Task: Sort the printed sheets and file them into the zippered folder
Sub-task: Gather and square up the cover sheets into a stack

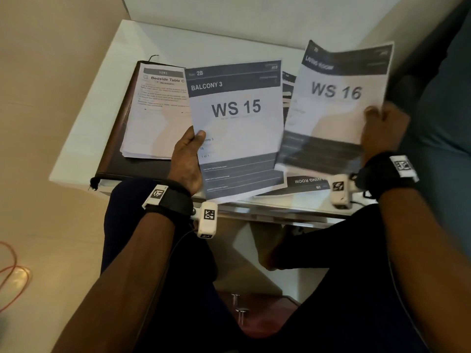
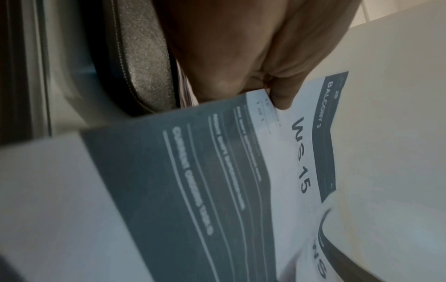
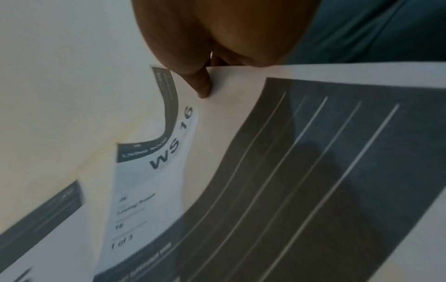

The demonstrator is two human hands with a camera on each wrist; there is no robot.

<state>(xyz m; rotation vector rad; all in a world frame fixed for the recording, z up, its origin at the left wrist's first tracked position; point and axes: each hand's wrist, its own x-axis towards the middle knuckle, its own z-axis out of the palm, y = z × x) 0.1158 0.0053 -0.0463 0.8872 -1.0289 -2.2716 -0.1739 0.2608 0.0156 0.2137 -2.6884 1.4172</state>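
Observation:
My left hand (image 1: 190, 149) pinches the left edge of a sheet headed "BALCONY 3, WS 15" (image 1: 237, 128), thumb on its face; the same sheet (image 2: 277, 152) fills the left wrist view under my thumb (image 2: 281, 95). My right hand (image 1: 382, 123) pinches the right edge of the "WS 16" sheet (image 1: 336, 103), held up and slightly blurred; the right wrist view shows this sheet (image 3: 217, 152) bowed under my thumb (image 3: 200, 84). A dark brown zippered folder (image 1: 112, 149) lies open on the white table (image 1: 84, 138) with a stack of printed sheets (image 1: 153, 115) on it.
More printed sheets (image 1: 305, 183) lie on the table under the two held ones, one reading "LIVING ROOM" upside down. My dark-trousered legs are below the table's near edge. An orange cable (image 1: 10, 271) lies on the floor at left. Teal fabric (image 1: 446, 110) is at right.

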